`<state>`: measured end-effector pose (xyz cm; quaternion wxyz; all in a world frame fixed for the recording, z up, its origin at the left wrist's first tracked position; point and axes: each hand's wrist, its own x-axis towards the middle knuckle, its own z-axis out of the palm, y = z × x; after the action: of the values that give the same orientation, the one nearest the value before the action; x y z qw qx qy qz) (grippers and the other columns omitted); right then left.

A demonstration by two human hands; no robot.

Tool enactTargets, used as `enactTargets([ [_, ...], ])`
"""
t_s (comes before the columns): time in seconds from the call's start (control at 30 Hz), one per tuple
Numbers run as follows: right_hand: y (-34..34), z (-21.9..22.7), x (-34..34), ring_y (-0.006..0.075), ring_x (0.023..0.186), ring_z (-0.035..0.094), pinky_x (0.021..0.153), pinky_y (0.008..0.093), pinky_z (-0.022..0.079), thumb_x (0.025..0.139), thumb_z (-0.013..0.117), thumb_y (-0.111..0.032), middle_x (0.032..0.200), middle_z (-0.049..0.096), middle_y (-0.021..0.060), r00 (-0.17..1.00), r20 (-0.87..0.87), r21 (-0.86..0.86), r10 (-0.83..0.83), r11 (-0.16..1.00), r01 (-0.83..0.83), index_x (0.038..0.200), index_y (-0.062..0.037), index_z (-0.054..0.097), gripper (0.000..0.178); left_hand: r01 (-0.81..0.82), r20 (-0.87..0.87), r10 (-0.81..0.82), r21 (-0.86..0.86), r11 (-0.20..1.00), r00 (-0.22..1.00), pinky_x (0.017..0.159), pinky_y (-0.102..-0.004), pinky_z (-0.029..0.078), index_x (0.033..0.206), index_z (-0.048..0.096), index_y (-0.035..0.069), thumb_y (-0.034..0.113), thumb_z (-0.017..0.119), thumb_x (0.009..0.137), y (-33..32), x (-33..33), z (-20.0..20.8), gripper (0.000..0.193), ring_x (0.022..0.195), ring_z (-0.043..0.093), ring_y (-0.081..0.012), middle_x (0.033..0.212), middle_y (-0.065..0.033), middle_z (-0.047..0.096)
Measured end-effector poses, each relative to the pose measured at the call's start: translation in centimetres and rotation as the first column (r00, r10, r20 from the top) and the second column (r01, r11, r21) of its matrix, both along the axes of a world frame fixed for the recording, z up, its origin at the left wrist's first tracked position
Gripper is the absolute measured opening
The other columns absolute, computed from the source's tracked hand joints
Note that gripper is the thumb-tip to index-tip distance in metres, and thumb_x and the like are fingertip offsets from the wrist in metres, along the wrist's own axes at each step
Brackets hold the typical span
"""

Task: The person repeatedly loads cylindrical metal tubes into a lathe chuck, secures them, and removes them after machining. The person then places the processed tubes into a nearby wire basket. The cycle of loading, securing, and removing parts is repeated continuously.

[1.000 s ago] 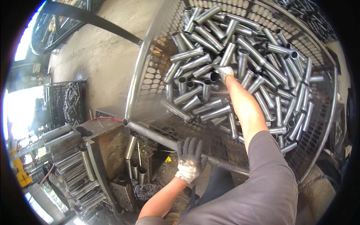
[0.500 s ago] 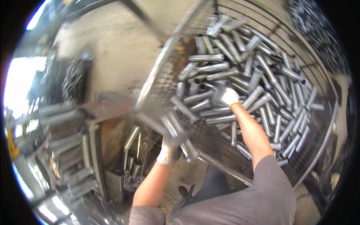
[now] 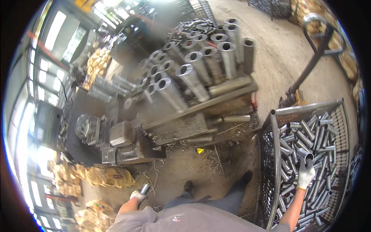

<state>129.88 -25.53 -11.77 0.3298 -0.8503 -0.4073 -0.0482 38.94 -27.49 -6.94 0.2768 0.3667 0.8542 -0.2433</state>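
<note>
My left hand [image 3: 137,195], in a pale glove, is low in front of me, closed around a short shiny metal tube [image 3: 145,188]. Off to the right, my gloved right hand [image 3: 306,174] grips another metal tube [image 3: 304,154] with its open end showing. That hand is over a wire-mesh crate [image 3: 274,154] filled with a jumble of similar tubes [image 3: 306,133]. Some of its fingers are hidden by the glove's angle and the tube.
Ahead stands a metal bench [image 3: 201,103] bearing several upright wide tubes [image 3: 193,77]. Left of it is a machine [image 3: 91,129] with a boxy metal block [image 3: 123,133]. Yellowish sacks [image 3: 104,176] lie at left; a dark post [image 3: 313,63] rises beyond the crate.
My view has swung left, bringing the bench and machine into sight. My right hand, earlier in the heap, now has a tube raised above it. The left hand still holds a tube.
</note>
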Motion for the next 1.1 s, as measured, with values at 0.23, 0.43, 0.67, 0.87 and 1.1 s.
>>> enactTargets([
  [0.23, 7.7, 24.6, -29.2, 0.0071, 0.074, 0.061, 0.066, 0.0253, 0.05, 0.101, 0.075, -0.015, 0.084, 0.069, 0.0015, 0.913, -0.356, 0.445, 0.198, 0.895, -0.021, 0.11, 0.0025, 0.075, 0.019, -0.551, 0.231, 0.501, 0.363, 0.751, 0.834, 0.09, -0.0407, 0.061, 0.121, 0.073, 0.004, 0.033, 0.088, 0.068, -14.2, -19.3, -9.3, 0.061, 0.098, 0.076, -0.0296, 0.107, -0.0141, 0.079],
  [0.43, 20.5, 38.2, -54.0, 0.0077, 0.071, 0.064, 0.068, 0.0253, 0.052, 0.097, 0.077, -0.012, 0.08, 0.074, 0.0051, 0.882, 0.046, 0.426, 0.469, 0.789, -0.442, 0.101, -0.0004, 0.076, 0.012, -0.772, 0.622, 0.458, 0.537, 0.341, 0.635, 0.079, -0.0424, 0.06, 0.112, 0.067, -0.002, 0.023, 0.089, 0.068, -7.1, -23.2, -4.9, 0.056, 0.088, 0.074, -0.0283, 0.103, -0.0155, 0.075],
  [0.67, 38.3, 41.9, -75.8, 0.0081, 0.066, 0.071, 0.053, 0.0233, 0.056, 0.098, 0.073, -0.011, 0.08, 0.076, 0.0045, 0.444, 0.503, 0.312, 0.742, 0.323, -0.894, 0.098, -0.0048, 0.076, 0.007, -0.663, 0.667, -0.034, 0.744, 0.081, 0.744, 0.088, -0.0369, 0.061, 0.119, 0.071, 0.003, 0.012, 0.09, 0.075, 11.5, -28.6, 14.5, 0.049, 0.095, 0.074, -0.0214, 0.109, -0.0091, 0.077],
  [0.87, 53.1, 37.3, -89.8, 0.0415, 0.099, 0.075, 0.089, 0.0506, 0.059, 0.095, 0.069, -0.044, 0.103, 0.078, 0.0225, 0.508, 0.229, -0.044, 0.831, 0.53, -0.847, 0.112, -0.0116, 0.079, 0.038, -0.552, 0.559, -0.345, 0.824, 0.13, 0.754, 0.085, -0.0331, 0.061, 0.113, 0.075, 0.006, 0.007, 0.087, 0.08, 23.2, -31.9, 18.9, 0.036, 0.091, 0.075, -0.0149, 0.102, -0.0044, 0.079],
  [1.1, 60.8, 32.3, -92.1, 0.0436, 0.105, 0.074, 0.093, 0.0532, 0.058, 0.098, 0.063, -0.051, 0.11, 0.077, 0.0251, 0.537, 0.193, -0.134, 0.821, 0.564, -0.815, 0.121, -0.0109, 0.075, 0.048, -0.38, 0.596, -0.399, 0.779, 0.499, 0.697, 0.088, -0.0367, 0.062, 0.121, 0.069, 0.007, 0.018, 0.096, 0.073, 27.1, -29.0, 20.3, 0.056, 0.094, 0.076, -0.0198, 0.101, -0.005, 0.077],
])
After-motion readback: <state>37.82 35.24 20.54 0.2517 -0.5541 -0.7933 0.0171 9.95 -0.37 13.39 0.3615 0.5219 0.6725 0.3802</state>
